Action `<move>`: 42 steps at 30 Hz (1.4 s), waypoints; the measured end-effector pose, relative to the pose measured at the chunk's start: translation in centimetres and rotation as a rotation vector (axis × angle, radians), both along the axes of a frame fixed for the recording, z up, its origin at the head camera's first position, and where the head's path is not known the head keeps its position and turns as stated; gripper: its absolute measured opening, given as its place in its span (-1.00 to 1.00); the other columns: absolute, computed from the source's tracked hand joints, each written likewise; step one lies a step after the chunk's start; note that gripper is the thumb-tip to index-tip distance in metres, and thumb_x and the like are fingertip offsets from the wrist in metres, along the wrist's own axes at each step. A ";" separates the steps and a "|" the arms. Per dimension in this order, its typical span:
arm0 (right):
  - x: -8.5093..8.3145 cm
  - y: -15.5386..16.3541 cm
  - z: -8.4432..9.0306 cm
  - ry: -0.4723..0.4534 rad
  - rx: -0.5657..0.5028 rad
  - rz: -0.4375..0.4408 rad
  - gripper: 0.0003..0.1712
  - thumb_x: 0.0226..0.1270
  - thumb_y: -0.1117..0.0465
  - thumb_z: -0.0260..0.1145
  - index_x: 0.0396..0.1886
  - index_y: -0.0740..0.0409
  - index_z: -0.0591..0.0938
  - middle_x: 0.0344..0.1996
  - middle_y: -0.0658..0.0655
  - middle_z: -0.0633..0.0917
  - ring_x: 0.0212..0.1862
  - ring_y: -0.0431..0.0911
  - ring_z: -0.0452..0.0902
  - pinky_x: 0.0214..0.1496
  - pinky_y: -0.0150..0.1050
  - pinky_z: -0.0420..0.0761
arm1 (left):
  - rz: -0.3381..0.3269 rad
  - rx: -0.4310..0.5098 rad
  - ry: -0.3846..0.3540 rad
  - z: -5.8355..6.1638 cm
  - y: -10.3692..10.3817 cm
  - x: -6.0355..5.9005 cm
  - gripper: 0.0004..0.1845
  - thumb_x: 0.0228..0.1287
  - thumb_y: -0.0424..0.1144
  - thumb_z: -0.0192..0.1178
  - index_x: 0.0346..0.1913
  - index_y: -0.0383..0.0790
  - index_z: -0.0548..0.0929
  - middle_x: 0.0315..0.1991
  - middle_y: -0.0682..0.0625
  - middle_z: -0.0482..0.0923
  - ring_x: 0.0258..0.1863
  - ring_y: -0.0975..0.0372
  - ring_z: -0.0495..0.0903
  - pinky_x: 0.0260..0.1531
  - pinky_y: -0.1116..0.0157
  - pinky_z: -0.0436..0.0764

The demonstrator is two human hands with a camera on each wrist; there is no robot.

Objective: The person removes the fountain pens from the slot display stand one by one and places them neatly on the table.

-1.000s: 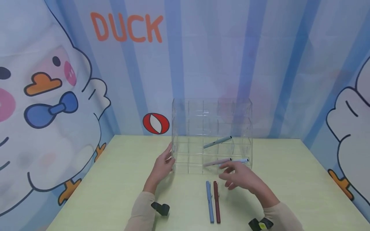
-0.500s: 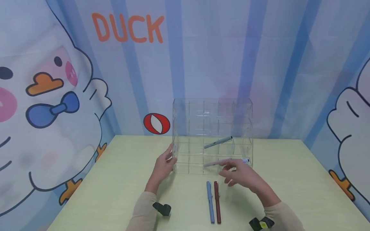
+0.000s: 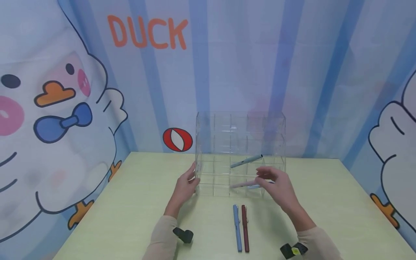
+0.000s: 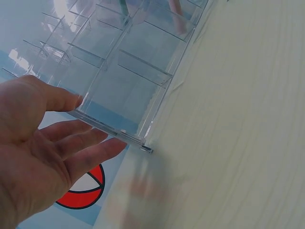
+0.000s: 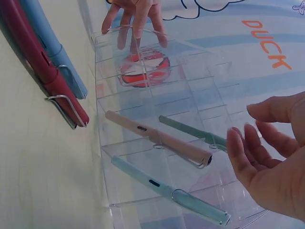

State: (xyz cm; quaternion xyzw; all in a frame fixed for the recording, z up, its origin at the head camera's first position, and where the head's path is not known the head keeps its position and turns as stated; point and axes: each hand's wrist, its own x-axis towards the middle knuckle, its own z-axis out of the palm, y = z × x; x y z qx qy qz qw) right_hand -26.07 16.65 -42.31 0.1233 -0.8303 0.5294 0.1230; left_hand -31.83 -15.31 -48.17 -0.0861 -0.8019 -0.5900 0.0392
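Observation:
A clear compartment rack (image 3: 221, 168) stands on the table. My left hand (image 3: 183, 188) grips its left side wall, thumb at the front edge and fingers along the outside, as the left wrist view (image 4: 52, 129) shows. Three capped pens stick out of its compartments: a green pen (image 3: 246, 161) in the higher row, and a pink pen (image 5: 162, 140) and a light blue pen (image 5: 167, 190) in the lowest. My right hand (image 3: 276, 187) hovers before the rack's right side, fingers loosely bent and holding nothing. From the head it partly hides the two lower pens.
On the table (image 3: 130, 202) in front of the rack lie a blue pen (image 3: 237, 227) and a dark red pen (image 3: 245, 227), side by side, clips to the right. A printed curtain (image 3: 234, 54) hangs right behind the table.
My right hand has risen and moved slightly right, from beside the pink pen's cap to above the lower pens. The left hand keeps its hold on the rack. The head view has shifted a little.

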 end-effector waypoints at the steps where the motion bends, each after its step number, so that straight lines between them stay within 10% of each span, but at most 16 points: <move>1: -0.1 0.1 -0.1 0.018 -0.015 -0.012 -0.65 0.36 0.27 0.37 0.11 0.28 0.64 -0.03 0.25 0.71 0.02 -0.01 0.64 0.00 -0.39 0.59 | -0.003 -0.003 0.001 0.0 0.0 0.0 -0.26 0.47 -0.39 0.09 0.58 0.18 0.13 0.46 -0.25 0.26 0.27 -0.19 0.46 -0.23 0.04 0.68; 7: -0.8 0.5 -0.1 0.053 -0.105 -0.037 -0.66 0.35 0.30 0.37 0.08 0.34 0.63 0.02 0.27 0.68 0.03 -0.03 0.65 -0.03 -0.46 0.58 | -0.001 -0.004 -0.011 0.0 0.2 0.1 -0.26 0.47 -0.39 0.09 0.58 0.21 0.13 0.47 -0.23 0.25 0.29 -0.19 0.44 -0.14 0.02 0.67; 18: -2.7 -0.2 0.6 0.174 0.014 -0.045 -0.29 0.28 0.41 0.37 0.40 0.37 0.35 0.24 0.39 0.36 0.33 0.25 0.29 0.26 0.18 0.43 | 0.003 0.001 -0.014 0.0 0.1 -0.2 -0.24 0.47 -0.40 0.09 0.58 0.23 0.11 0.48 -0.24 0.23 0.29 -0.17 0.44 -0.06 -0.01 0.65; 42: -5.4 -0.3 1.1 0.046 -0.026 0.000 -0.25 0.41 0.37 0.27 0.51 0.36 0.20 0.28 0.40 0.48 0.36 0.24 0.37 -0.02 -0.15 0.67 | 0.000 0.004 -0.001 -0.1 0.1 0.0 -0.25 0.48 -0.39 0.07 0.58 0.23 0.12 0.48 -0.20 0.24 0.30 -0.16 0.43 -0.10 -0.01 0.66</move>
